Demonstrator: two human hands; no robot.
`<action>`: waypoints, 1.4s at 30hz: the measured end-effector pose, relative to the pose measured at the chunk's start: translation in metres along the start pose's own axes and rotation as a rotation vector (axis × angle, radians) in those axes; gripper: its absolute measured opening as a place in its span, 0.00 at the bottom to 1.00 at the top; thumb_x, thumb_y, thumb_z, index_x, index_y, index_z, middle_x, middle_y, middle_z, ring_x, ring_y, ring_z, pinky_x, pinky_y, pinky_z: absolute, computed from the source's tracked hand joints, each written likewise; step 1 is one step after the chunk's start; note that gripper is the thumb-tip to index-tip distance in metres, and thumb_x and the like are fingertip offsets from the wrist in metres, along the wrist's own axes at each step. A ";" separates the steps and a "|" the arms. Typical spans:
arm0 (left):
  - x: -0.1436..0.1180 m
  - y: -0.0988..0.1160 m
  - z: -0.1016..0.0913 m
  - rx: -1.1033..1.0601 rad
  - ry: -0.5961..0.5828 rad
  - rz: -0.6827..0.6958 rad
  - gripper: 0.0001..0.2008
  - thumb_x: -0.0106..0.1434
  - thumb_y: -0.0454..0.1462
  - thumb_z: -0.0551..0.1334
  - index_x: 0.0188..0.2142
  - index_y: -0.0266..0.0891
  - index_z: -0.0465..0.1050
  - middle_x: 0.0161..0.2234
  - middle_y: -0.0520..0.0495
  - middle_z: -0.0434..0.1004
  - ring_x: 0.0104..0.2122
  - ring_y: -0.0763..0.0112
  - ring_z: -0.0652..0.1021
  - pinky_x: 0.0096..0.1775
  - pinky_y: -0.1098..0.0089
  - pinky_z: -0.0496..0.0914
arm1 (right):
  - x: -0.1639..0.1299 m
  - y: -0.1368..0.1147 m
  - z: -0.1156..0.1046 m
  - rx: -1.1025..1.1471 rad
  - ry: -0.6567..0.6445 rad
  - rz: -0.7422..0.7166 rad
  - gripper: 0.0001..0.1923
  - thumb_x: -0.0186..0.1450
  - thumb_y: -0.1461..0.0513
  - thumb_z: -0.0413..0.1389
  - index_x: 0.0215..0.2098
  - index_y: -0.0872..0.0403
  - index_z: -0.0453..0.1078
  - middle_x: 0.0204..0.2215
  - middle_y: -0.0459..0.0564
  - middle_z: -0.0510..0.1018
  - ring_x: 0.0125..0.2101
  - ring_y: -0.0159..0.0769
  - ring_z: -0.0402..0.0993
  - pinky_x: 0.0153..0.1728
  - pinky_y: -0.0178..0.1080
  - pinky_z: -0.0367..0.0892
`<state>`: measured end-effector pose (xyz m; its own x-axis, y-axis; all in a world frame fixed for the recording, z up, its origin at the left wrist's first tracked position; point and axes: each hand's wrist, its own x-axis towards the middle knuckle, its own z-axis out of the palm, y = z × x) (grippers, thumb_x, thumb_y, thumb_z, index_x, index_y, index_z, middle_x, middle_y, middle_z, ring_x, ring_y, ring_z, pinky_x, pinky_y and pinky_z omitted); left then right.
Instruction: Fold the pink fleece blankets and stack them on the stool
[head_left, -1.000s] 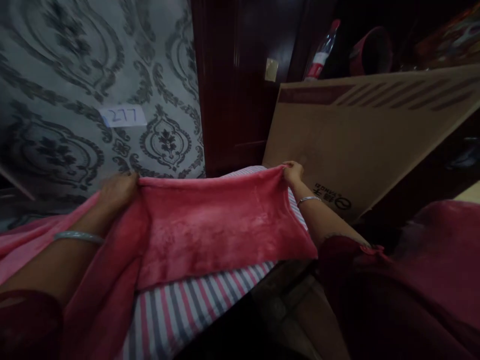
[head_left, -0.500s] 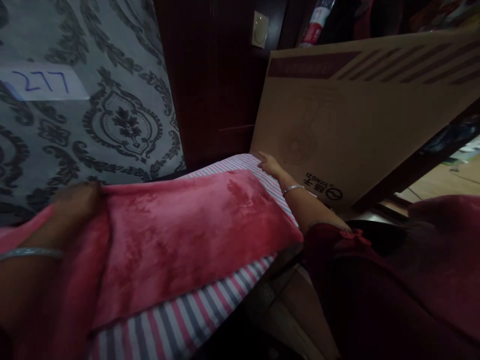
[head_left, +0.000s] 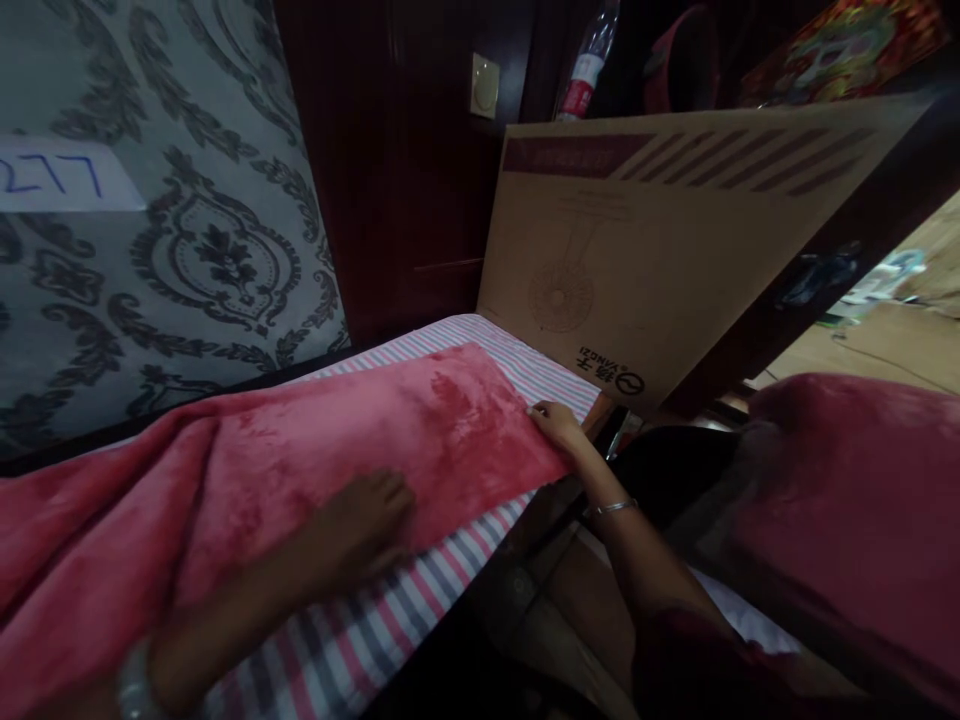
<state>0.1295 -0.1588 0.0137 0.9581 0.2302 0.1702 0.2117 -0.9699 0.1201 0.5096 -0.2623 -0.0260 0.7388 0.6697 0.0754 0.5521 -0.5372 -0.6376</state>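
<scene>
left hand (head_left: 364, 520) shifted rightward, released, over pink blanket (head_left: 337, 420); right hand (head_left: 556, 425) at its edge, grip unclear.

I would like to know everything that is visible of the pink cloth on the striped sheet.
The pink cloth looks plush, with mottled lighter and darker patches. It lies over the striped sheet, fairly flat toward its right end, with long folds at the left, where it runs out of the picture. Stripes show beyond its far, right and near edges. The right hand is at its right edge, the grip unclear; the left hand, blurred, is over its near part.
</scene>
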 end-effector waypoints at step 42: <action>-0.069 -0.021 0.005 0.391 0.040 -0.393 0.23 0.56 0.27 0.56 0.52 0.35 0.73 0.54 0.33 0.73 0.53 0.49 0.73 0.52 0.54 0.67 | 0.001 -0.019 -0.013 0.425 0.041 0.031 0.05 0.58 0.61 0.60 0.28 0.54 0.69 0.24 0.46 0.75 0.29 0.34 0.70 0.29 0.33 0.62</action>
<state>0.0601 -0.1548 -0.0052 0.7862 0.5760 0.2238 0.6148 -0.7659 -0.1882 0.5046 -0.2579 -0.0039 0.7722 0.6309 0.0759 0.3271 -0.2923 -0.8986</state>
